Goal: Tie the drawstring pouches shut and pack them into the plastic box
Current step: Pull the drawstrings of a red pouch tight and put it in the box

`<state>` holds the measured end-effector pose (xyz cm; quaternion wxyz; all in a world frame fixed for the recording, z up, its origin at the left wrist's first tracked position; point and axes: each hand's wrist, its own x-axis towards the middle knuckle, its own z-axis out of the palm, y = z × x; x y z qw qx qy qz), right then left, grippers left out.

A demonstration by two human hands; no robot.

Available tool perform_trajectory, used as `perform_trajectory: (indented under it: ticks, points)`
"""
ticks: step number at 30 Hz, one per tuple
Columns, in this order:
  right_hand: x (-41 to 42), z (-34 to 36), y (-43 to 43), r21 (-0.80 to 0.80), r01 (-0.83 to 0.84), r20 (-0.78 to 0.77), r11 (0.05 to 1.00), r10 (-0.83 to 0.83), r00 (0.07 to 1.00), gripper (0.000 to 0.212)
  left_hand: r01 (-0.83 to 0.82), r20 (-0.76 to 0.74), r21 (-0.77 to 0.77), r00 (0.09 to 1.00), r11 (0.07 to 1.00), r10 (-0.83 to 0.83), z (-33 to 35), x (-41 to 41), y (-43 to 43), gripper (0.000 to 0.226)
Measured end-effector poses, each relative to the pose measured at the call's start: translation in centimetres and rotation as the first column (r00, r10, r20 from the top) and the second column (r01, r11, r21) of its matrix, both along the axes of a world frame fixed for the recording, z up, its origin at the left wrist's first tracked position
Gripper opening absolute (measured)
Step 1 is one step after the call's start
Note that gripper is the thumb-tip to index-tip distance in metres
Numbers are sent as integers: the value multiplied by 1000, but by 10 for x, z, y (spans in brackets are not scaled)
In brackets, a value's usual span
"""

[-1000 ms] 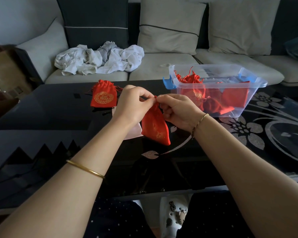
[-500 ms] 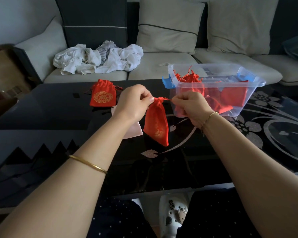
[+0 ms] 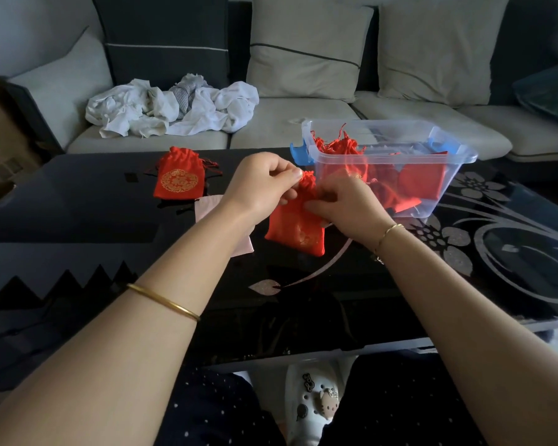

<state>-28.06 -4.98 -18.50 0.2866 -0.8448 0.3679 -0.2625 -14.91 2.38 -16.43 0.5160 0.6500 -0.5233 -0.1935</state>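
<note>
A red drawstring pouch (image 3: 295, 228) with gold print hangs above the black table, its neck gathered tight. My left hand (image 3: 261, 185) pinches the gathered top. My right hand (image 3: 343, 206) has curled fingers at the pouch's right side and neck; the string itself is hidden there. A second red pouch (image 3: 178, 178) with a gold medallion lies on the table to the left, its mouth loosely gathered. A pale pink pouch (image 3: 207, 207) lies under my left wrist. The clear plastic box (image 3: 445, 169) with blue latches stands to the right and holds several red pouches (image 3: 345, 149).
The glossy black table (image 3: 78, 220) has a floral pattern on its right side. Behind it is a grey sofa (image 3: 287, 123) with cushions and a heap of white cloth (image 3: 171, 107). A brown object (image 3: 0, 130) sits at the far left.
My hands were apart, pulling the strings outward to cinch the pouch. Now they have come back together at its neck, and the pouch has dropped lower toward the table.
</note>
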Motion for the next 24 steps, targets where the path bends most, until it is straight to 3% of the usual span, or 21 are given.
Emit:
perform_trajectory:
  ticks: [3,5,8,10,14,18,20,24]
  points:
    - [-12,17,-3,43,72,89,997,-75,993,12,-76,-43,-66,996,995,73,8,-3,-6,11]
    - [-21,33,-11,150,147,243,978,-181,953,11,-162,-87,-113,984,980,153,14,0,-11,12]
    - [-28,60,-30,234,233,498,944,-322,805,18,-238,-92,-117,969,964,228,16,1,-26,16]
    - [-25,72,-42,217,309,573,926,-377,728,21,-250,-46,-54,968,967,248,8,2,-35,20]
    - [-17,77,-81,154,507,567,848,-496,657,25,-277,152,54,952,959,266,-20,6,-43,26]
    - [-21,67,-99,-13,632,301,775,-600,741,25,-329,329,215,911,920,249,-53,23,-43,22]
    - [-21,55,-99,-29,612,223,790,-591,775,23,-389,449,357,869,849,210,-66,31,-41,22]
    - [-15,38,-80,40,574,338,818,-552,762,33,-413,488,676,872,611,50,-78,31,-30,47]
